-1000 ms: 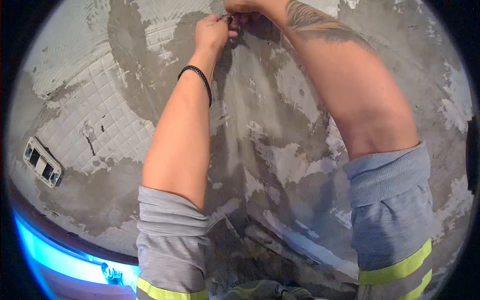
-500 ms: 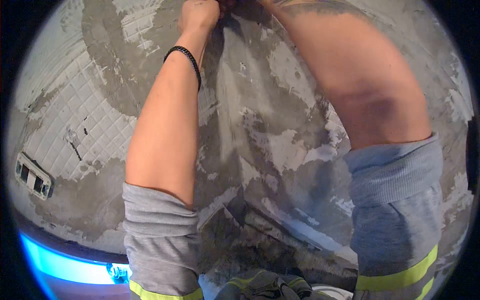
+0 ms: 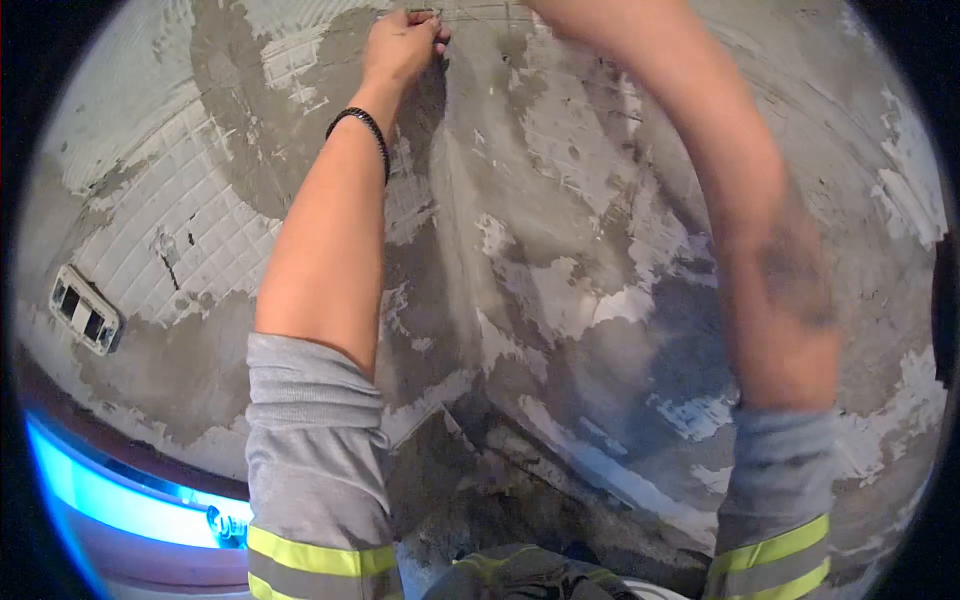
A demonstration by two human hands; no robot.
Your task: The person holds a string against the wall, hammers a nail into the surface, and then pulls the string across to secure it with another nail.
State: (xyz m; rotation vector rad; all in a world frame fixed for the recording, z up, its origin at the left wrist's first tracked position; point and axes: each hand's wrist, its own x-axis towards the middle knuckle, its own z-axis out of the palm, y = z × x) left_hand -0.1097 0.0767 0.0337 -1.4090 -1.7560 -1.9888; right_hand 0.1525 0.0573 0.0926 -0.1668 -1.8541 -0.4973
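Observation:
My left hand (image 3: 402, 48) is raised high against a rough wall, at the vertical inner corner (image 3: 455, 230). Its fingers are closed in a pinch; whatever lies between them is too small or hidden to name. A black braided bracelet (image 3: 372, 130) circles that wrist. My right forearm (image 3: 740, 170), smeared by motion, reaches up past the top edge of the view, and the right hand itself is out of sight. Around both arms the wall shows patchy grey plaster (image 3: 400, 270) over a pale, cross-scored surface (image 3: 160, 230).
A pale rectangular socket box (image 3: 86, 310) is set in the left wall. Bright blue-white light (image 3: 120, 500) shows at lower left. Below the corner lies a dark, dirty floor (image 3: 450, 490). A white curved rim (image 3: 650, 590) peeks in at the bottom.
My right arm has swung outward and straightened, its hand passing out of view at the top. The hands were close together before. My left hand stays at the corner, now seen more fully.

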